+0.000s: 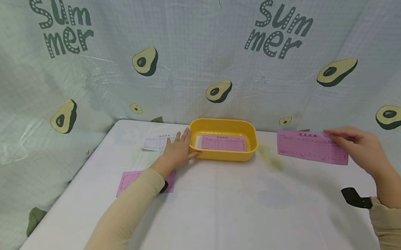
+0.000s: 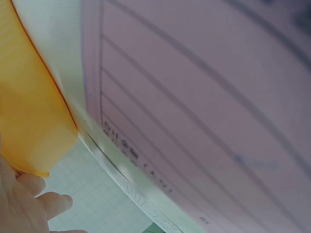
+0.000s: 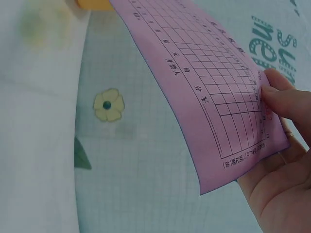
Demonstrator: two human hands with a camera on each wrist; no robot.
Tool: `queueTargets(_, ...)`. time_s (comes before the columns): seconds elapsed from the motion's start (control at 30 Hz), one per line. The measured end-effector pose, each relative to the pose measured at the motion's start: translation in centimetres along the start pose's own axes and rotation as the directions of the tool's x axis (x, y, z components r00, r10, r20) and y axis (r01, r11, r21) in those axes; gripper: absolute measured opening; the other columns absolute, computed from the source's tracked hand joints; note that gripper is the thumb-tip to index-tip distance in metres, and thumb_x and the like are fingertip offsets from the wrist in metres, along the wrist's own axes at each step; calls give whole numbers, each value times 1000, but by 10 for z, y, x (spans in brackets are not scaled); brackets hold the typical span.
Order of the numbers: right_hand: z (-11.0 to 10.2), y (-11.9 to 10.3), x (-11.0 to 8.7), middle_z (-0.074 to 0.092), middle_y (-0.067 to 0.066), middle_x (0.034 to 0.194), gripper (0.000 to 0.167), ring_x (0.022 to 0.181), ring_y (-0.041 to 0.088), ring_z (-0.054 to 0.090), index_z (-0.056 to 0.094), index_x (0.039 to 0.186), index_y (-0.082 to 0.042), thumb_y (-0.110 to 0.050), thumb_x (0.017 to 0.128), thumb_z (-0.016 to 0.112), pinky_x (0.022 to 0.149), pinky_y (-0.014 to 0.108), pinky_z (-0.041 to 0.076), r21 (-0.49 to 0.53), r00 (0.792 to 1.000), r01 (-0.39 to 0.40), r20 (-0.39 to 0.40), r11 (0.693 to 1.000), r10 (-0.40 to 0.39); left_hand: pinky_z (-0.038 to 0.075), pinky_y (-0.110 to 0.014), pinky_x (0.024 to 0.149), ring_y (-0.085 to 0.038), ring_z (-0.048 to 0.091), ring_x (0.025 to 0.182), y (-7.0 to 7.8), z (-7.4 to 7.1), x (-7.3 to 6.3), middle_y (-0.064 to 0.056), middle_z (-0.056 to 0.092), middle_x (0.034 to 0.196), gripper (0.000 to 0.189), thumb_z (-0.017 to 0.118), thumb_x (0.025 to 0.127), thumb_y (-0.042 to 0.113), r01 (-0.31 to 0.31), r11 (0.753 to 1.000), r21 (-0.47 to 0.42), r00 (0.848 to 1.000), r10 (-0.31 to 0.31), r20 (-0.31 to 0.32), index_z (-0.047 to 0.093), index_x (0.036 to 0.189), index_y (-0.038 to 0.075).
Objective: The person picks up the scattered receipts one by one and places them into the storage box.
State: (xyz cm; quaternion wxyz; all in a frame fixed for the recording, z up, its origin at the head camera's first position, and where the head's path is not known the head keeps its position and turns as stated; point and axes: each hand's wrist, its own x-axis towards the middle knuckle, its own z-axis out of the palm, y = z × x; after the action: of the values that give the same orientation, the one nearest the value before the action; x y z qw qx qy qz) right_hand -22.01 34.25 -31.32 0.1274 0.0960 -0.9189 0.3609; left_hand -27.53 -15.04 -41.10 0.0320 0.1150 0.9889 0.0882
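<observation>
A pink printed form (image 1: pixel 312 147) hangs above the right part of the table, its upper right edge pinched between the thumb and fingers of my right hand (image 1: pixel 361 149). The right wrist view shows the grid on this pink form (image 3: pixel 199 82) and the thumb pressed on it. My left hand (image 1: pixel 176 152) touches the left end of a yellow plastic basin (image 1: pixel 226 155), fingers fairly straight along its rim. Inside the basin lies another pink form (image 1: pixel 224 143) over a white sheet. In the left wrist view, my left fingers (image 2: pixel 53 205) are at the basin (image 2: pixel 34 111).
A white printed form (image 1: pixel 156 142) lies left of the basin. Nearer, a pink form (image 1: pixel 129 180) lies partly under my left forearm. The white table (image 1: pixel 214 220) meets a hanging cloth (image 1: pixel 193 30) with avocado prints just behind the basin.
</observation>
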Motion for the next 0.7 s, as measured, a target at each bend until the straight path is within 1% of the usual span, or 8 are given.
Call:
queueTargets(0.13,10,-11,10,56,-38,98,35,89,-4,54,68,129,3,-21,105,61,67,11,43,15,1000,14,-10,1000,-14,15,-70,117,-42,14,154,0,-1,0,-14,6,171,100,53,100,63,-2,1000,6,1000,2,-2,7,164,1)
queueTargets(0.33,27,-25,25,57,-34,100,31,89,-2,55,70,126,3,-16,104,60,67,11,45,46,998,63,-14,997,-62,14,-71,117,-42,14,154,-1,0,1,-15,6,171,101,53,100,63,-4,1000,-4,1000,4,-1,6,164,1)
queueTargets(0.53,44,-40,40,61,-35,96,27,87,-2,57,72,122,4,-12,102,64,67,13,45,115,994,103,-34,988,-100,14,-71,117,-42,14,154,-1,0,2,-15,6,171,100,53,100,63,-7,1000,-6,1000,7,-10,7,164,2)
queueTargets(0.7,61,-53,51,64,-29,99,26,88,2,59,73,121,4,-10,102,63,68,13,48,176,990,137,-38,975,-132,14,-70,117,-42,14,154,-1,0,1,-15,6,171,100,53,100,63,0,1000,-2,1000,0,-2,6,164,2)
